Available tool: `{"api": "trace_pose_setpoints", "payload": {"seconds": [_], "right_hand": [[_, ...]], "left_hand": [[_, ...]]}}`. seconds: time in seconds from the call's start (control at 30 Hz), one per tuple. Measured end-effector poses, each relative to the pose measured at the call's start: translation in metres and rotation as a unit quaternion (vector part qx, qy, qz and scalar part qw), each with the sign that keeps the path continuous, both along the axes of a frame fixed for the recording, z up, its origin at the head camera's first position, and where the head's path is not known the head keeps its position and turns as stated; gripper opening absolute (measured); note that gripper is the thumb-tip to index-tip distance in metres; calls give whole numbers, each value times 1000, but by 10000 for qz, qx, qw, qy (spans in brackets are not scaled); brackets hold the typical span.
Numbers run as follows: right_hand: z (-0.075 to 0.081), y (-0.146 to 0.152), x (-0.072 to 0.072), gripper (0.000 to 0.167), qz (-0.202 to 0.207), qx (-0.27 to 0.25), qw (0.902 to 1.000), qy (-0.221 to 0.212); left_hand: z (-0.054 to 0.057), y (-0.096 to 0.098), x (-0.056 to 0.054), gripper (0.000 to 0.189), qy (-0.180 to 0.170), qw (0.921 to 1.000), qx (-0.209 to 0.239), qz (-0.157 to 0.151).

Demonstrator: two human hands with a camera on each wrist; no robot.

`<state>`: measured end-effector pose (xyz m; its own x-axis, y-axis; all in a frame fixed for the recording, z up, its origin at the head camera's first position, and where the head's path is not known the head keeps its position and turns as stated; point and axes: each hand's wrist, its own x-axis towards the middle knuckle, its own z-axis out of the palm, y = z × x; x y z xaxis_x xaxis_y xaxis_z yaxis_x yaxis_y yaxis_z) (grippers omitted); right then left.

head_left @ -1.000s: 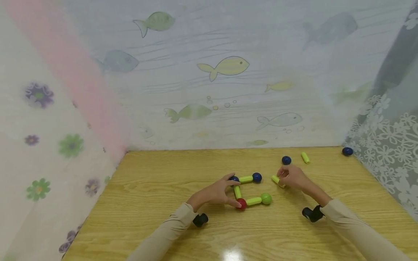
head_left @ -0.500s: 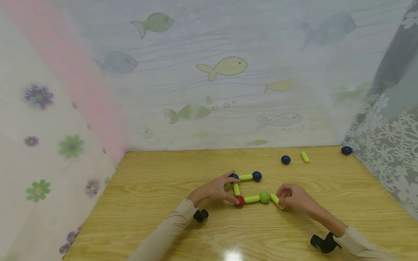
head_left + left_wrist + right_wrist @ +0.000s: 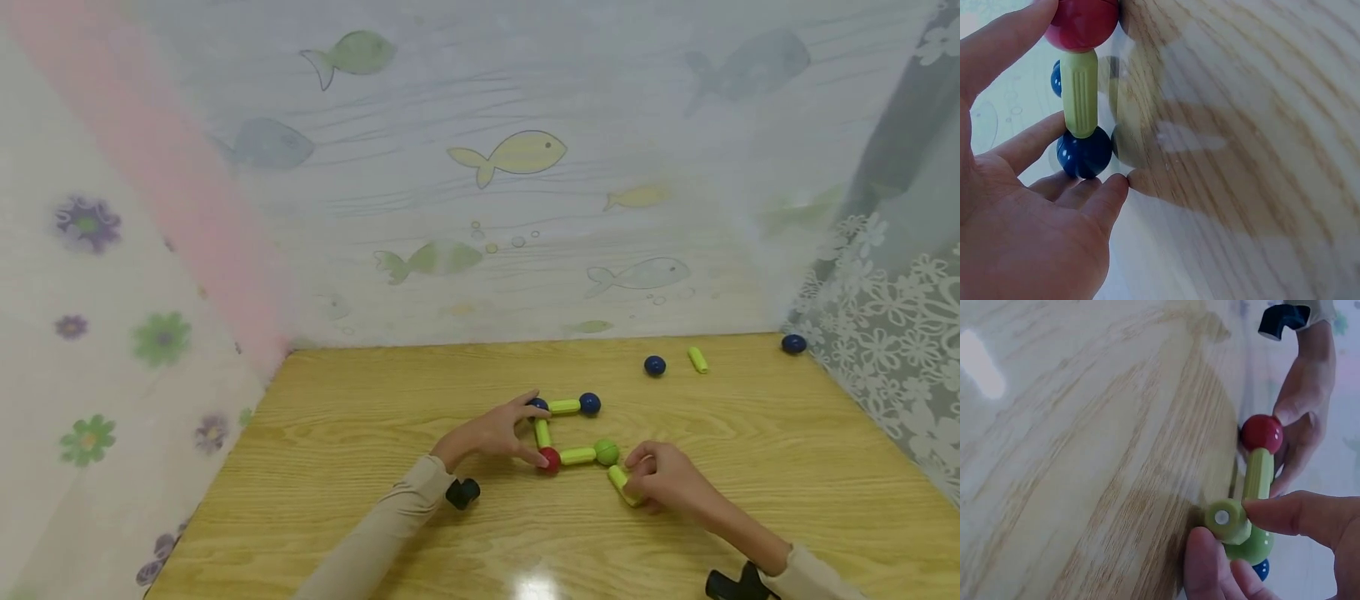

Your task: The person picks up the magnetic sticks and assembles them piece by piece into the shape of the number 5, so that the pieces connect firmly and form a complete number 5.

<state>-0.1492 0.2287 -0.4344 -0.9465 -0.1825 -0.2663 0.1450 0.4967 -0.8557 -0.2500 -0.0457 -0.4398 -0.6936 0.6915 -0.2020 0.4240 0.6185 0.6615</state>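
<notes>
In the head view, an assembly of magnetic rods and balls lies on the table, shaped like an open-sided frame. It has a red ball (image 3: 552, 461), a green ball (image 3: 607, 452), a blue corner ball (image 3: 1084, 154) and a blue end ball (image 3: 589, 404), joined by yellow-green rods (image 3: 577, 456). My left hand (image 3: 489, 435) holds its left side, thumb at the red ball and fingers around the blue corner ball. With thumb and fingertips, my right hand (image 3: 669, 482) pinches a loose yellow-green magnetic rod (image 3: 621, 483) just below the green ball. The right wrist view shows its metal-tipped end.
Farther back on the wooden table (image 3: 375, 383) lie a loose blue ball (image 3: 655, 365), a spare rod (image 3: 698, 360) and another blue ball (image 3: 793, 343) near the right edge. A fish-patterned curtain (image 3: 517, 250) closes off the back.
My right hand has brought the loose rod toward me and slightly left, from right of the frame to just below the green ball. My left hand keeps its hold, and the assembly has barely shifted.
</notes>
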Motion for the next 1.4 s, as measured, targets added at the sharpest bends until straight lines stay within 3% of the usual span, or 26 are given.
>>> {"api": "trace_pose_setpoints", "payload": {"seconds": [0.3, 0.53, 0.63, 0.73, 0.83, 0.9, 1.1, 1.4], "right_hand": [[2, -10, 0, 42, 0, -48, 10000, 37], [1, -13, -2, 42, -59, -148, 9998, 75], [1, -14, -3, 41, -79, -132, 9999, 70], [2, -17, -3, 38, -166, -25, 9998, 107], [0, -21, -4, 37, -303, 167, 9992, 186], [-1, -23, -4, 38, -400, 266, 9986, 224], [-2, -26, -5, 42, -473, 284, 9982, 243], [0, -24, -4, 45, -437, 224, 9986, 198]], "left_hand": [[0, 2, -1, 71, -59, 9996, 247, 90], [-3, 6, -3, 60, -132, 9954, 750, 589], [-6, 12, -6, 46, -15, 9868, 1231, 1048], [-7, 19, -7, 29, 85, 9726, 1610, 1676], [-6, 24, -8, 16, 186, 9586, 1801, 2198], [-6, 26, -10, 10, 296, 9534, 1803, 2402], [-7, 26, -14, 7, 570, 9504, 1735, 2516], [-9, 26, -17, 6, 616, 9541, 1789, 2321]]}}
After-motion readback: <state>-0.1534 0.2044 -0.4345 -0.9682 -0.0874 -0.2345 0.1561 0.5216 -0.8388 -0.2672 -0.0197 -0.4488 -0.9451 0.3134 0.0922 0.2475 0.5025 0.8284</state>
